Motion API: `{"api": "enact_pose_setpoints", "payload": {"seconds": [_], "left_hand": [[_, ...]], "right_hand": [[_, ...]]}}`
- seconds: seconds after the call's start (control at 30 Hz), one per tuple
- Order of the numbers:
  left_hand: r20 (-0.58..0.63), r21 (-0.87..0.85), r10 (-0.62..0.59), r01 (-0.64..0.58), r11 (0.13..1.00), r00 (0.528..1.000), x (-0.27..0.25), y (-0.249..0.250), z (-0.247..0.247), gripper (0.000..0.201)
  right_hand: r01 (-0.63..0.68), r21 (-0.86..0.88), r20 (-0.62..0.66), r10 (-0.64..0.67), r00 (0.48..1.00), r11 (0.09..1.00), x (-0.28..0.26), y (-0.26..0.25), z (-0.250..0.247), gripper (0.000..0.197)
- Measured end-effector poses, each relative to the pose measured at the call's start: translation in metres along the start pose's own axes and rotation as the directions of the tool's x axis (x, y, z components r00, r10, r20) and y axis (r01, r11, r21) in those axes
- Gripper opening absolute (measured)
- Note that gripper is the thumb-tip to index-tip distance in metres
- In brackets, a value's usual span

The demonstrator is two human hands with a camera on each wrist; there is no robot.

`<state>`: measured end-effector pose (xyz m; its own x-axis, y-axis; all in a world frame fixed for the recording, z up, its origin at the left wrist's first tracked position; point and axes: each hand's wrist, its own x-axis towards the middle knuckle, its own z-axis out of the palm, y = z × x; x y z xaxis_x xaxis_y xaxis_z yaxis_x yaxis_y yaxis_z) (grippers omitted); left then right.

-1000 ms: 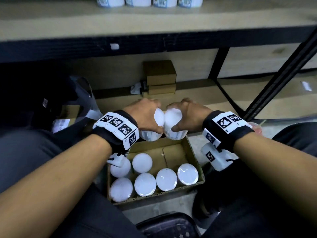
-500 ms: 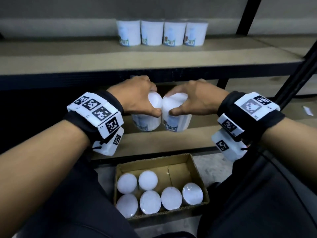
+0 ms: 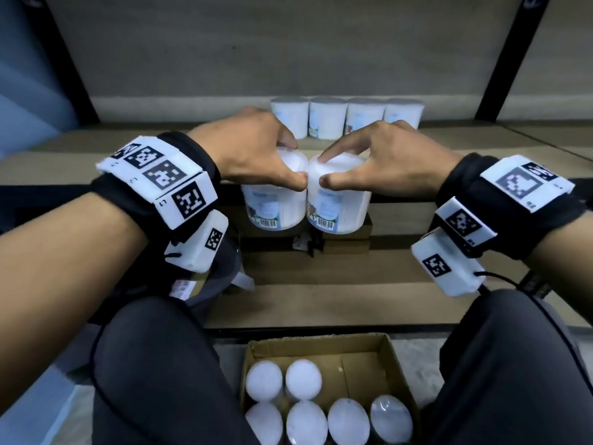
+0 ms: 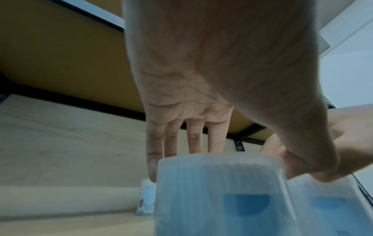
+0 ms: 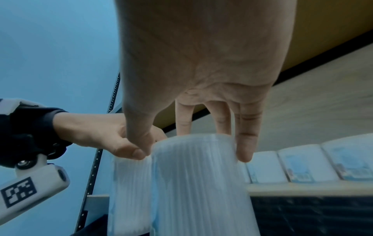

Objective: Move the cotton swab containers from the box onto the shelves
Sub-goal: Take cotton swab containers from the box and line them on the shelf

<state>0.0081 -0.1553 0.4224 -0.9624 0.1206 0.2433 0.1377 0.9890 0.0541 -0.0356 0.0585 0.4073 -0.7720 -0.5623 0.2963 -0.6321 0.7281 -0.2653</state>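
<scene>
My left hand (image 3: 256,155) grips a white cotton swab container (image 3: 272,203) by its lid, fingers and thumb curled round the rim. My right hand (image 3: 372,159) grips a second container (image 3: 337,207) the same way. Both containers hang side by side, touching, in front of the wooden shelf (image 3: 96,155) and just above its front edge. Several containers (image 3: 346,122) stand in a row at the back of that shelf. Below, the cardboard box (image 3: 362,345) holds several more white-lidded containers (image 3: 301,380). The left wrist view shows my left hand (image 4: 222,159) over its container (image 4: 220,194); the right wrist view shows my right hand (image 5: 193,143) over its container (image 5: 199,183).
Black shelf uprights (image 3: 69,69) rise at left and right. A lower shelf (image 3: 353,303) carries small brown boxes (image 3: 346,245) behind the held containers. My dark-trousered knees (image 3: 167,364) flank the cardboard box. A grey bag (image 3: 218,281) sits at lower left.
Both hands have risen with their containers from just above the box to the level of the upper shelf's front edge. The box contents are unchanged.
</scene>
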Motion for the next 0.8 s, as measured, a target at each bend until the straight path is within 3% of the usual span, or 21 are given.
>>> {"api": "enact_pose_setpoints", "payload": {"seconds": [0.23,0.33,0.8], "left_hand": [[0.018,-0.002,-0.1,0.1,0.995,0.995,0.009,-0.023,-0.028,0.064],[0.03,-0.007,-0.122,0.122,0.992,0.992,0.015,-0.035,-0.035,0.054],[0.073,0.043,-0.253,0.25,0.967,0.965,0.047,-0.09,-0.039,0.047]], "right_hand": [[0.04,-0.011,-0.019,-0.041,0.999,0.999,0.042,-0.021,-0.009,0.046],[0.047,-0.023,-0.003,-0.047,0.999,0.999,0.063,-0.027,-0.007,0.045],[0.071,-0.032,0.009,-0.071,0.997,0.997,0.137,-0.049,0.023,0.043]]}}
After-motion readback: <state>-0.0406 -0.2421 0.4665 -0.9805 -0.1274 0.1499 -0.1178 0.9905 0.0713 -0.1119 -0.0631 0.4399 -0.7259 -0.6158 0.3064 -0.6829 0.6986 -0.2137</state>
